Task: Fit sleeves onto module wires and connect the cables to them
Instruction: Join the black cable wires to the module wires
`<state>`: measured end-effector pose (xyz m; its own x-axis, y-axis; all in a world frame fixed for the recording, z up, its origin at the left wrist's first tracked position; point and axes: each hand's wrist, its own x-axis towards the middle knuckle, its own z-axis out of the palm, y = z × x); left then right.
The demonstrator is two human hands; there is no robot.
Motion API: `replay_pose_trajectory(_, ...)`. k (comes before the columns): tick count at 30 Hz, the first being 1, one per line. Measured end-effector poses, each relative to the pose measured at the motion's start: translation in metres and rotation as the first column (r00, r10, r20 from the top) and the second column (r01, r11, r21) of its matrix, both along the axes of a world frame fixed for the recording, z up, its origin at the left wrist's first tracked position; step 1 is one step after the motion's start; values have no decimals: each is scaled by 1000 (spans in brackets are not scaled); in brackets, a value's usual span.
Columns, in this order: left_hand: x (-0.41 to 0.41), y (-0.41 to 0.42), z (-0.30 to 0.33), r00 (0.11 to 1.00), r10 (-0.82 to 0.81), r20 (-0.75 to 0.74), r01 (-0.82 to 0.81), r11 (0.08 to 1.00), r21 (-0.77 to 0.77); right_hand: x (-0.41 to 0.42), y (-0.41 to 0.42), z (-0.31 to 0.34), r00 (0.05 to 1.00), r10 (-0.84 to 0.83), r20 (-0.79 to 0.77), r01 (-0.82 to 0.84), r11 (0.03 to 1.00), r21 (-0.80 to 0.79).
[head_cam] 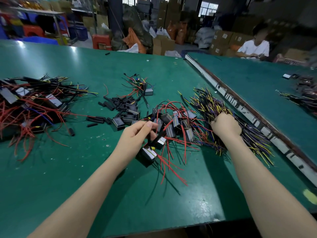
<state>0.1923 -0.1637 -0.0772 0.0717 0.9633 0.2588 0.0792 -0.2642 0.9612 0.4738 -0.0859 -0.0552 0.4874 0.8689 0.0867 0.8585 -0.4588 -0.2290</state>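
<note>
My left hand [137, 133] pinches the black wires of a small black module [147, 156], which hangs just below it over the green table [68, 169]. Its red wires trail toward me. Beyond that hand lies a heap of black modules with red wires [175, 122]. My right hand [225, 125] is curled into the pile of yellow, purple and black cables [214, 103] and grips some of them. Loose black sleeves [116, 103] lie scattered left of the module heap.
A large tangle of modules with wires [30, 103] fills the left side of the table. A smaller wired module [142, 86] lies farther back. A metal strip [240, 107] divides off a second table, where a person in white [255, 47] sits.
</note>
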Motion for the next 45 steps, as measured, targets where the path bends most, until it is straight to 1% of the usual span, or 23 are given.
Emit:
replay_pose_trajectory(2, 0, -1, 1, 1000, -11, 18, 11, 1000, -11, 3, 3, 2, 999, 32, -26, -33, 999, -11)
replay_pose_trajectory(3, -1, -1, 2, 999, -17, 28, 17, 1000, -15, 4, 4, 3, 997, 53, -63, -51, 998, 33)
replay_pose_trajectory(5, -1, -2, 3, 999, -27, 29, 28, 1000, -14, 3, 2, 10, 971, 119, -209, -67, 968, 242)
replay_pose_trajectory(7, 0, -3, 5, 998, -27, 53, 27, 1000, -7, -3, -4, 20, 903, 253, -346, -55, 868, 493)
replay_pose_trajectory(8, 1, -3, 5, 996, -17, 83, 18, 1000, -11, -8, -7, 27, 871, 321, -372, -44, 805, 592)
replay_pose_trajectory(10, 1, -2, 6, 990, 25, 138, -21, 999, -28, -21, -14, 40, 803, 428, -416, -1, 698, 716)
replay_pose_trajectory(11, 0, -1, 6, 987, 46, 153, -40, 998, -41, -29, -17, 47, 728, 488, -481, 49, 664, 746)
replay_pose_trajectory(12, -1, 0, 6, 985, 61, 162, -52, 997, -55, -38, -20, 52, 611, 552, -567, 106, 653, 750)
replay_pose_trajectory(14, -4, 2, 5, 983, 55, 174, -43, 997, -69, -59, -26, 59, 327, 638, -697, 159, 690, 706)
replay_pose_trajectory(15, -4, 2, 5, 984, 37, 176, -26, 998, -65, -70, -29, 60, 189, 650, -736, 154, 720, 676)
replay_pose_trajectory(16, -4, 2, 5, 984, 19, 179, -8, 998, -60, -82, -31, 59, 74, 648, -758, 141, 746, 651)
replay_pose_trajectory(17, -4, 2, 5, 983, 8, 181, 3, 998, -57, -94, -33, 57, -9, 641, -768, 125, 762, 635)
replay_pose_trajectory(18, -4, 2, 5, 983, 7, 181, 3, 998, -56, -106, -33, 54, -58, 638, -768, 117, 768, 629)
replay_pose_trajectory(19, -5, 3, 5, 984, 12, 180, -2, 999, -54, -116, -33, 51, -74, 642, -763, 117, 765, 633)
replay_pose_trajectory(20, -6, 4, 4, 984, 18, 178, -9, 999, -51, -125, -33, 47, -66, 654, -753, 119, 755, 645)
replay_pose_trajectory(22, -8, 6, 4, 984, 37, 177, -29, 998, -52, -138, -30, 39, -28, 683, -730, 113, 728, 676)
replay_pose_trajectory(25, -13, 8, 6, 978, 72, 195, -59, 996, -71, -145, -26, 25, -1, 714, -700, 93, 697, 711)
replay_pose_trajectory(29, -14, 8, 7, 977, 71, 200, -56, 995, -79, -145, -26, 16, 85, 727, -681, 77, 677, 732)
replay_pose_trajectory(32, -12, 7, 8, 982, 67, 178, -54, 995, -79, -145, -27, 15, 95, 735, -671, 79, 667, 741)
replay_pose_trajectory(37, -12, 6, 8, 985, 91, 146, -79, 993, -91, -148, -33, 14, 35, 722, -691, 145, 680, 719)
replay_pose_trajectory(41, -10, 6, 5, 992, 80, 95, -74, 996, -57, -150, -36, 14, 27, 701, -713, 168, 700, 694)
replay_pose_trajectory(43, -10, 6, 4, 993, 76, 91, -71, 996, -52, -150, -37, 15, -18, 692, -721, 186, 711, 678)
replay_pose_trajectory(45, -10, 7, 2, 992, 85, 93, -81, 996, -49, -150, -37, 16, -99, 686, -720, 218, 721, 657)
